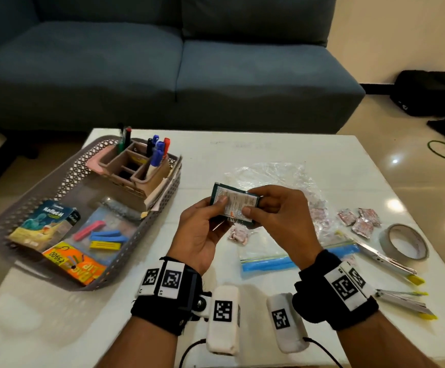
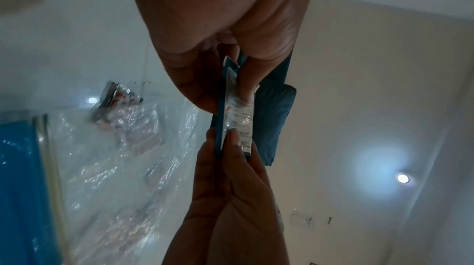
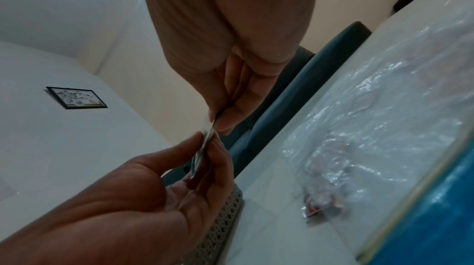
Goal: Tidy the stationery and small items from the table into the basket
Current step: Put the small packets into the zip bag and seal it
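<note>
Hands: both hands are raised over the middle of the desk and pinch one small dark green sachet between them. The left hand takes its left end with the thumb on top; the right hand takes its right end, thumb on the lower corner.
Pose: palms turned inward, wrists side by side, forearms entering from the bottom edge; each wrist wears a black strap with square-coded tags.
Sachet: held flat, its white printed label facing up; the print is too small to read. Both wrist views show it edge-on between the fingertips.
Hidden: the sachet's underside and the fingers behind it; what lies in the crumpled clear bag is blurred by glare.
Basket: a grey lattice basket stands on the left of the desk, well apart from the sachet. It holds one pink organiser with about seven markers, one teal box, and a packet of four clips.
Desk, right side: one zip bag with a blue strip, three loose pink sachets, one tape roll, two scissors with yellow tips, the nearer pair partly cut off behind the right wrist.
</note>
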